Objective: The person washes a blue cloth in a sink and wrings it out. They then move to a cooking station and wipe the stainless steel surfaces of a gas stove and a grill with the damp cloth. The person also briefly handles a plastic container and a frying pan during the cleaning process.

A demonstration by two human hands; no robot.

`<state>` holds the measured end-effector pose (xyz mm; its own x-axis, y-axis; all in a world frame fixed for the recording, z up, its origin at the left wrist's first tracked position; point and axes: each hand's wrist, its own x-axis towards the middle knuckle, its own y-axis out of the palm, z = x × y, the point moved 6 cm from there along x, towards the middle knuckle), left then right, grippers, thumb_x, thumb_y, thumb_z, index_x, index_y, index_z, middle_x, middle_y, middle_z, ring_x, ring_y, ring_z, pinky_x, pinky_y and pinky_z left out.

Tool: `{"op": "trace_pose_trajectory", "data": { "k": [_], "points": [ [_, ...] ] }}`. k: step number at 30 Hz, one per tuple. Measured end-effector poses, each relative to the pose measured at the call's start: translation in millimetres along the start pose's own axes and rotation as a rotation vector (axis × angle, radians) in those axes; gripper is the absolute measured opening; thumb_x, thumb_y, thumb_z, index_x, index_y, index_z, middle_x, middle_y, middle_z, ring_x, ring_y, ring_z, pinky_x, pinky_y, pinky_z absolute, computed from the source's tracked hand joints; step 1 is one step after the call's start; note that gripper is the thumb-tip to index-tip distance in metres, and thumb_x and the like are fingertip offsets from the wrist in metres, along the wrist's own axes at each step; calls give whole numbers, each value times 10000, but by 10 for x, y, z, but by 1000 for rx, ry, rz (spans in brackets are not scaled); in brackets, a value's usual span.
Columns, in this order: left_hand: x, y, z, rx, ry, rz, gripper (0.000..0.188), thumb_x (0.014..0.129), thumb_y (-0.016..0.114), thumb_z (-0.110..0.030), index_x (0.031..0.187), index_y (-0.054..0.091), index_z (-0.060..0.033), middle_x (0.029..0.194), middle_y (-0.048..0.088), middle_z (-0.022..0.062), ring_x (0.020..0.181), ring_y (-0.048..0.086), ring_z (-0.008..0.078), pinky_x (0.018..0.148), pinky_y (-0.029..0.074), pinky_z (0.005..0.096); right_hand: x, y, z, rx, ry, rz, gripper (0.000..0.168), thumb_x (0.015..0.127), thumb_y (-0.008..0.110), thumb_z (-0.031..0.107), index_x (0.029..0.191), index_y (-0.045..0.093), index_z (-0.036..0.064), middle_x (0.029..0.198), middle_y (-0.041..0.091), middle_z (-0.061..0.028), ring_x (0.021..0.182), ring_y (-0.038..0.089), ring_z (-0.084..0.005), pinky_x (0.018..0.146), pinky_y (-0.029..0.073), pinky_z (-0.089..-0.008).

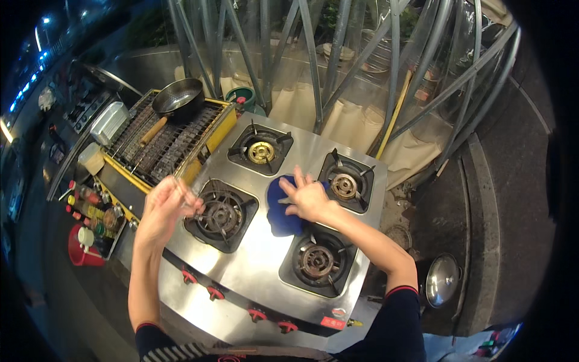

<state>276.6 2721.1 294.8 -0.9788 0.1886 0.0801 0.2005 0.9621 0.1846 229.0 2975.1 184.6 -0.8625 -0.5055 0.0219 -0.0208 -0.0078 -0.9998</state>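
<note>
A stainless steel gas stove top [267, 212] with several burners lies before me. My right hand [307, 194] rests on a blue cloth [280, 217] between the burners, its fingers spread. The cloth lies on the steel, close to the right-hand burners. My left hand [174, 197] is raised over the left edge of the near left burner [221, 216], its fingers curled and blurred. Something thin and wire-like shows by these fingers, but whether they hold it I cannot tell. The far left burner [261, 153] has a brass-coloured head.
Left of the stove stands a yellow-framed charcoal grill [181, 154] bearing a wooden-handled pan [178, 97]. Sauce bottles [86, 206] and a red bucket [83, 249] are at the left. Metal poles [312, 59] stand behind. A metal lid [442, 279] lies at the right.
</note>
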Motion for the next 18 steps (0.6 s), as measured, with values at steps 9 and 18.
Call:
{"op": "trace_pose_trajectory", "data": {
  "k": [9, 18],
  "points": [
    [-738, -564, 32, -38, 92, -220, 225, 806, 573, -195, 798, 408, -42, 673, 515, 58, 642, 576, 168, 575, 515, 311, 739, 785, -618, -65, 18, 118, 460, 710, 534, 175, 1155, 449, 91, 1028, 495, -202, 1014, 431, -407, 835, 354, -527],
    [-1266, -842, 37, -57, 115, -424, 224, 809, 567, -192, 810, 403, -39, 643, 518, 87, 603, 572, 200, 578, 516, 357, 1517, 818, -1931, 70, 764, 43, 499, 774, 501, 300, 1150, 422, -18, 1185, 407, -245, 1111, 352, -434, 886, 289, -582]
  ]
}}
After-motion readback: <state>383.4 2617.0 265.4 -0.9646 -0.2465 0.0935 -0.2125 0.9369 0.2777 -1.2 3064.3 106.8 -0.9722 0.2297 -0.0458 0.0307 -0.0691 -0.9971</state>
